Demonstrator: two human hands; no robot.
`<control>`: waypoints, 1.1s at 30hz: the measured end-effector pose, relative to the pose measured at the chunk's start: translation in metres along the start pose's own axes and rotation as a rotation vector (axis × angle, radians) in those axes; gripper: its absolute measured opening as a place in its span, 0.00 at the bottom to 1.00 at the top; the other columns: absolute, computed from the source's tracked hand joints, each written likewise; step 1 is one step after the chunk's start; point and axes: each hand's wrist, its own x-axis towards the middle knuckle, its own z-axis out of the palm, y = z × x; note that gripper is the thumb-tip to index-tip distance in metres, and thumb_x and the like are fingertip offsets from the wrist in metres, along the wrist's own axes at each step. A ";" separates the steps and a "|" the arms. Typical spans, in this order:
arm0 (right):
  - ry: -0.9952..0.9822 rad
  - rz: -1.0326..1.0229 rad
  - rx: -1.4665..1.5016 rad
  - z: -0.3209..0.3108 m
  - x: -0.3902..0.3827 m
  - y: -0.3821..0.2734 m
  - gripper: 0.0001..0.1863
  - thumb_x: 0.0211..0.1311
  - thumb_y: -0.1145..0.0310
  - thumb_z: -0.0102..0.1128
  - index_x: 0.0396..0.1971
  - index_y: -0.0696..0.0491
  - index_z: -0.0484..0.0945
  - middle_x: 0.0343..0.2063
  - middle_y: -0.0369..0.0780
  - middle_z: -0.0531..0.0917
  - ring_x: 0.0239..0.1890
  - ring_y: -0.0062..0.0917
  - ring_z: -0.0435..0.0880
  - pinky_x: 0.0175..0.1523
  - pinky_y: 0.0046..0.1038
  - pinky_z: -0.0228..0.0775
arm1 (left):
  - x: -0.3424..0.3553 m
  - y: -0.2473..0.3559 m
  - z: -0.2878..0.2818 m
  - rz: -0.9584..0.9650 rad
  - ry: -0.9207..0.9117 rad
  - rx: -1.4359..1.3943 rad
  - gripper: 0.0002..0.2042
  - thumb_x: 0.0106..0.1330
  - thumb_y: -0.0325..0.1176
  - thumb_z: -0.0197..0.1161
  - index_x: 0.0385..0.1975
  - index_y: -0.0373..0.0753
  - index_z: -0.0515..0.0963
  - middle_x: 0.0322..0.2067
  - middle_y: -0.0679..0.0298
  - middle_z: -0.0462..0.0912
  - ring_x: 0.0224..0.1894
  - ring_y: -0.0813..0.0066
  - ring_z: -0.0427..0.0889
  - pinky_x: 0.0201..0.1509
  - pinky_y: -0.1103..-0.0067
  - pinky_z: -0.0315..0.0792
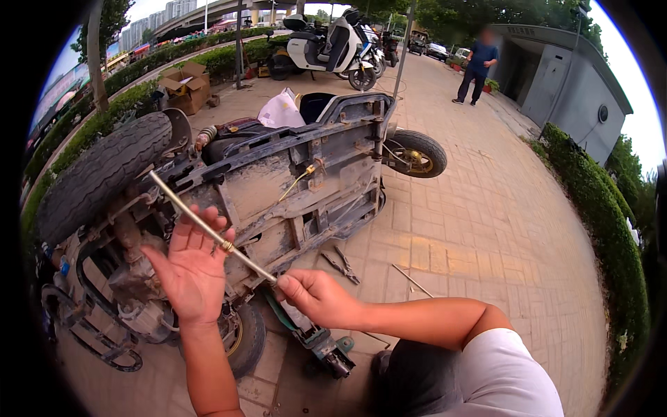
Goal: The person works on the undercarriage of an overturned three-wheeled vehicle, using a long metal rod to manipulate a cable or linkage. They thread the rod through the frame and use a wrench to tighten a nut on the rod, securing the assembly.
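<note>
Holding one end of a slim metal rod [206, 227], the right hand [321, 299] has its fingers closed around the lower tip. The left hand [198, 278] is palm up with fingers and thumb spread wide, gripping nothing; the rod passes across those fingers, though whether it bears on them cannot be told. A brass-coloured nut [227, 246] sits partway along the rod. The rod slants in front of the underside of an overturned vehicle [257, 187], its far end near the large tyre [104, 177].

In this inspector's judgement, sound handling calls for a firm right-hand grip at the tip, with the left palm as a light support, so that the nut can be turned or examined without the rod swinging against the frame. Dirt on the thread would merit wiping first.

The ground is brick paving [486, 236]. On it lie pliers [342, 265], a thin bar [413, 280] and, by the person's knees, a green jack [326, 351]. Beyond are a cardboard box [186, 89], a parked white scooter [337, 48], a standing person [479, 61], a grey building [580, 80] and a trimmed hedge [590, 187] along the right.
</note>
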 end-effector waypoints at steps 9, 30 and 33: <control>0.054 0.121 0.001 -0.006 0.000 0.004 0.22 0.75 0.53 0.46 0.29 0.56 0.75 0.16 0.30 0.69 0.18 0.11 0.64 0.22 0.18 0.56 | -0.006 -0.012 0.001 -0.072 0.044 0.316 0.20 0.65 0.33 0.66 0.55 0.32 0.72 0.44 0.58 0.81 0.48 0.72 0.79 0.55 0.75 0.73; 0.036 0.271 0.017 -0.022 -0.010 -0.003 0.22 0.74 0.53 0.48 0.28 0.56 0.76 0.16 0.30 0.70 0.18 0.11 0.63 0.23 0.17 0.56 | -0.012 0.018 -0.040 -0.258 0.076 0.657 0.14 0.69 0.36 0.61 0.50 0.34 0.77 0.39 0.63 0.83 0.41 0.80 0.80 0.49 0.81 0.73; -0.129 0.300 -0.057 -0.039 -0.022 0.018 0.22 0.74 0.52 0.47 0.28 0.57 0.75 0.15 0.29 0.68 0.18 0.11 0.62 0.23 0.17 0.54 | -0.059 0.033 -0.069 -0.323 0.004 0.780 0.15 0.69 0.36 0.62 0.49 0.33 0.78 0.41 0.64 0.83 0.40 0.81 0.79 0.49 0.82 0.73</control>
